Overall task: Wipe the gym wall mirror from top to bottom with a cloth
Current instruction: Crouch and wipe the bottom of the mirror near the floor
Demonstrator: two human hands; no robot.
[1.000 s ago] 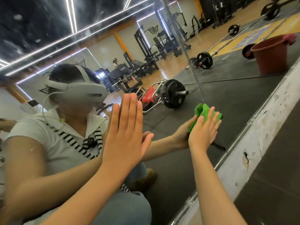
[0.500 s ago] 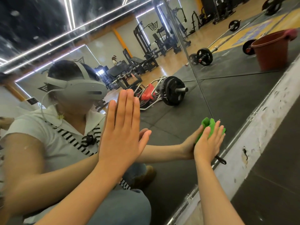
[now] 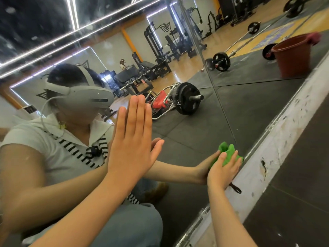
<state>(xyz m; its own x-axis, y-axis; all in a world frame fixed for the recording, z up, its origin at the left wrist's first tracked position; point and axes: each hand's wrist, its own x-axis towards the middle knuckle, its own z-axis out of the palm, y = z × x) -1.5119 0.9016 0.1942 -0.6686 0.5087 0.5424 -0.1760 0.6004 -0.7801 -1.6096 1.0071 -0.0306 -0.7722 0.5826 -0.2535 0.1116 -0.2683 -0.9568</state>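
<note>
Cloth [image 3: 228, 152], green and bunched, now sits at the very bottom of the mirror [image 3: 240, 111], right against the scuffed white ledge [image 3: 279, 148] under the glass. A second ago it was well up the pane, so it has travelled down with the right hand [image 3: 222, 172]. That hand lies flat on it with the fingers straight and slightly spread, pressing rather than gripping. The left hand [image 3: 132, 145] has barely shifted and stays braced flat on the glass, fingers together and pointing up, holding nothing. Much of the cloth is hidden beneath the right palm and fingers; only a crumpled tuft shows past the fingertips, so it has no clear long axis, and the tuft points up the glass, away from the wrist. A small black loop [image 3: 235, 188] lies on the ledge by the wrist, and what it belongs to cannot be made out. The mirror's top and left side are cut off; its bottom edge runs slantwise from lower middle to upper right, crossed by a panel seam [image 3: 211, 81]. A reddish bucket [image 3: 293, 56] shows in the glass.
</note>
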